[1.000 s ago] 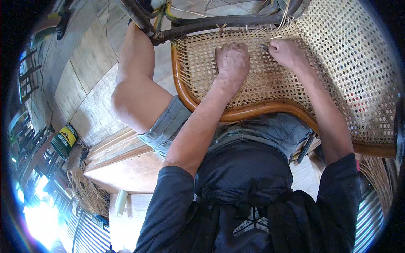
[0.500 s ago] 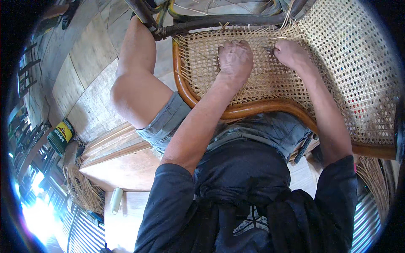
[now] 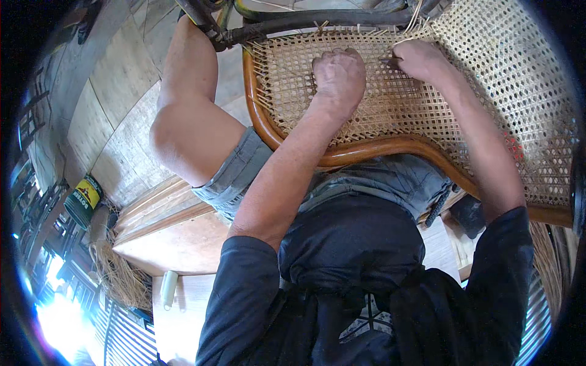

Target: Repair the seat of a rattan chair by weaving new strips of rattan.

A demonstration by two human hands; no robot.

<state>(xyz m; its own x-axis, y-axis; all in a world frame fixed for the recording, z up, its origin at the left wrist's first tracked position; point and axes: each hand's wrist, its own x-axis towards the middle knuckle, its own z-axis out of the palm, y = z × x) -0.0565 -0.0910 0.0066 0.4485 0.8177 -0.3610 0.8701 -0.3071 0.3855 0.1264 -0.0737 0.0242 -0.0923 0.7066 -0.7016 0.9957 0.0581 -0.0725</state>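
A chair's woven cane seat (image 3: 378, 116), edged by a curved brown wooden frame (image 3: 366, 148), lies across my lap. Over the left part of the weave, my left hand (image 3: 339, 76) is closed, its fingers curled down against the cane; whatever they hold is hidden. To its right, my right hand (image 3: 421, 61) grips a small, thin pointed tool (image 3: 387, 61) whose dark tip points left, just over the weave. Its handle is covered by my fingers. Loose cane ends stick up along the seat's far edge and beside my right hand.
A cane backrest (image 3: 513, 85) rises at the right. Dark chair rails (image 3: 317, 23) cross the far side. Left on the floor are a dark green and yellow can (image 3: 84, 201), a bundle of fibre strands (image 3: 122, 274) and a pale cylinder (image 3: 169, 290) beside a wooden block (image 3: 177, 244).
My right hand has shifted slightly up, and its forearm has swung outward to the right. My left hand stays at nearly the same spot. The whole view has tilted a little.
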